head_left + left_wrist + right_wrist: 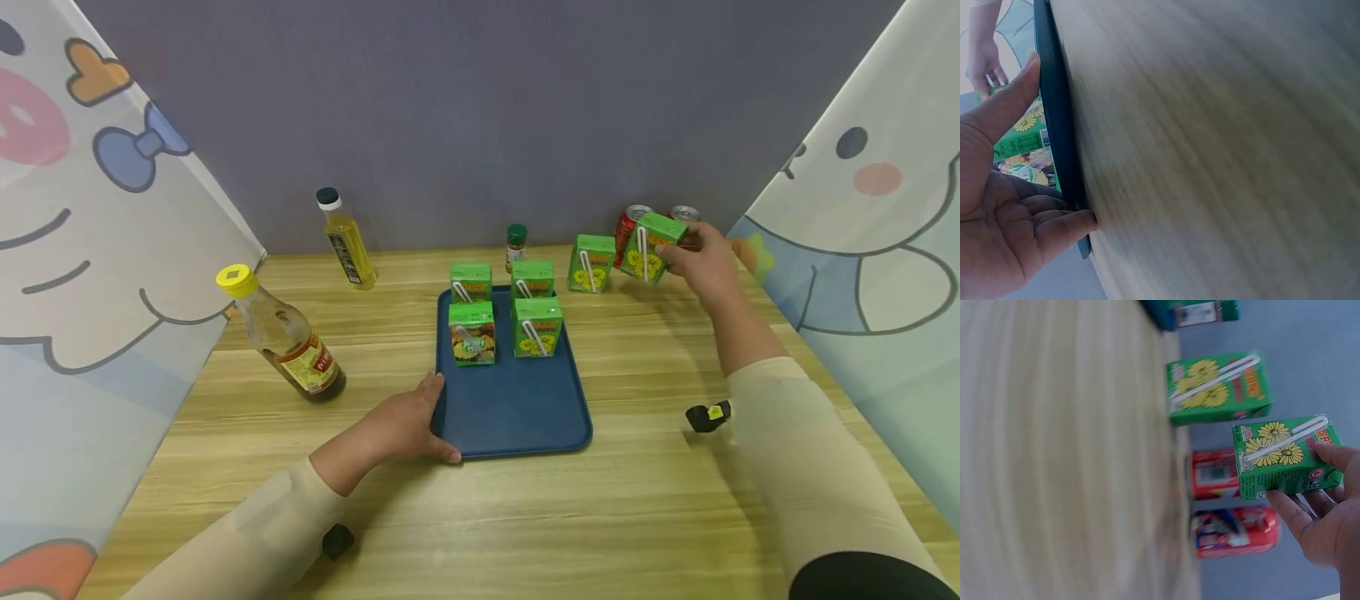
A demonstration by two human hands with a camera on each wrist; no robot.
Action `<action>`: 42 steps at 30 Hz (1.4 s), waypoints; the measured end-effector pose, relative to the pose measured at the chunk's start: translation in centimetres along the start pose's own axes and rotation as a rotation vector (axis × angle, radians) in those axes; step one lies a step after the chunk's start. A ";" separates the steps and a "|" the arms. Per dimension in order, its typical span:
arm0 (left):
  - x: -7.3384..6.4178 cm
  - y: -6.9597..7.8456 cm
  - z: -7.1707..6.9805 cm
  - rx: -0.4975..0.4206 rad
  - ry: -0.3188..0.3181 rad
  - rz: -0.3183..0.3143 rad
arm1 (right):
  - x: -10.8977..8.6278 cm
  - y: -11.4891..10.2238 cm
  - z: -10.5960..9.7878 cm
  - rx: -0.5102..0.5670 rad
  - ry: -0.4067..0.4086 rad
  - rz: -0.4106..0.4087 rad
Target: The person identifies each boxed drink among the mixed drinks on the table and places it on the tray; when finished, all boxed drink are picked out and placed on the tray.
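My right hand pinches a juice box at two o'clock from the tray, while my left hand, spread wide, touches the tray's eight-o'clock corner (seemingly against sliding).

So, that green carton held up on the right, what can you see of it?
The held carton is a small green box, apparently coated card, printed with yellow flowers. A white bent straw lies slantwise across its front; one side bears small print. The person's right-hand grip pinches its upper part, tilting it, seemingly clear of the table. In the head view, it is right of a standing carton, overlapping the red cans; whether it touches them is unclear.
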State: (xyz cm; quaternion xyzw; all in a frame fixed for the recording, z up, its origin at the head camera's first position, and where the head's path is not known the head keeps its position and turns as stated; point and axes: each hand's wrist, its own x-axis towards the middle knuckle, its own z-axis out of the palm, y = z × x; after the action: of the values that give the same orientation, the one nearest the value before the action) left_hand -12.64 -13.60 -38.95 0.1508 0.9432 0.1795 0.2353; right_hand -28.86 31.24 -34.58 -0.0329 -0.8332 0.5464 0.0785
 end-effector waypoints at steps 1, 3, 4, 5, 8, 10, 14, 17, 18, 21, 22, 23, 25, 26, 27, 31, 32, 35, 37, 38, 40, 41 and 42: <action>0.0 0.0 0.0 0.003 0.000 0.000 | -0.2 -0.6 -0.1 0.022 0.004 -0.003; 0.0 0.0 0.0 0.006 0.002 0.002 | -0.7 -1.7 -0.1 0.043 0.017 -0.014; -0.1 0.0 0.0 0.007 0.004 0.002 | -0.9 -2.3 -0.1 0.047 0.019 -0.019; -0.1 0.0 0.0 0.009 0.003 0.000 | -1.1 -2.9 -0.1 0.054 0.016 -0.027; -0.1 0.0 0.0 0.005 0.007 0.000 | -2.0 -4.6 -0.1 0.032 0.007 -0.042; -0.1 0.0 0.0 0.001 0.008 0.003 | -2.7 -5.7 0.0 0.021 -0.004 -0.053; -0.1 -0.1 0.1 -0.009 0.014 0.001 | -4.3 -7.7 0.5 0.011 -0.040 -0.099; -0.1 -0.2 0.2 -0.018 0.021 -0.004 | -5.6 -8.9 1.1 0.045 -0.089 -0.153; -0.1 -0.2 0.2 -0.022 0.024 -0.004 | -6.0 -9.3 1.3 0.076 -0.112 -0.174; -0.1 -0.3 0.3 -0.034 0.029 -0.004 | -7.1 -10.3 2.2 0.143 -0.180 -0.230; -0.1 -0.3 0.2 -0.036 0.029 -0.003 | -7.4 -10.6 2.5 0.143 -0.200 -0.248; -0.1 -0.4 0.2 -0.037 0.029 -0.002 | -7.9 -10.8 2.8 0.135 -0.215 -0.262; -0.1 -0.4 0.1 -0.043 0.027 0.004 | -8.7 -11.3 3.3 0.097 -0.238 -0.280; -0.1 -0.4 0.1 -0.047 0.025 0.007 | -9.1 -11.6 3.6 0.078 -0.251 -0.285; -0.1 -0.4 0.0 -0.047 0.023 0.008 | -9.4 -11.8 3.8 0.057 -0.263 -0.287; -0.2 -0.5 -0.3 -0.051 0.011 0.008 | -10.7 -12.2 5.2 0.032 -0.323 -0.275; -0.2 -0.5 -0.3 -0.051 0.007 0.008 | -10.9 -12.2 5.5 0.023 -0.339 -0.274; -0.2 -0.5 -0.4 -0.046 0.003 0.008 | -11.6 -11.8 6.7 -0.005 -0.408 -0.283; -0.2 -0.5 -0.4 -0.042 0.008 0.012 | -12.0 -11.4 7.6 -0.017 -0.460 -0.291; -0.2 -0.5 -0.4 -0.039 0.012 0.014 | -12.1 -11.1 8.0 -0.022 -0.491 -0.291; -0.2 -0.6 -0.4 -0.032 0.022 0.019 | -12.5 -10.6 8.9 -0.036 -0.543 -0.297; -0.2 -0.6 -0.4 -0.031 0.026 0.021 | -12.7 -10.4 9.3 -0.044 -0.560 -0.293; -0.2 -0.6 -0.4 -0.029 0.029 0.024 | -12.9 -10.1 9.8 -0.046 -0.584 -0.291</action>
State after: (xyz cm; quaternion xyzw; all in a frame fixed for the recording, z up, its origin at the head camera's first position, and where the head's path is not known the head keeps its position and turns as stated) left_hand -12.75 -14.29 -38.76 0.1559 0.9419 0.1981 0.2217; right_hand -17.49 16.52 -30.34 0.2431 -0.8286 0.4967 -0.0874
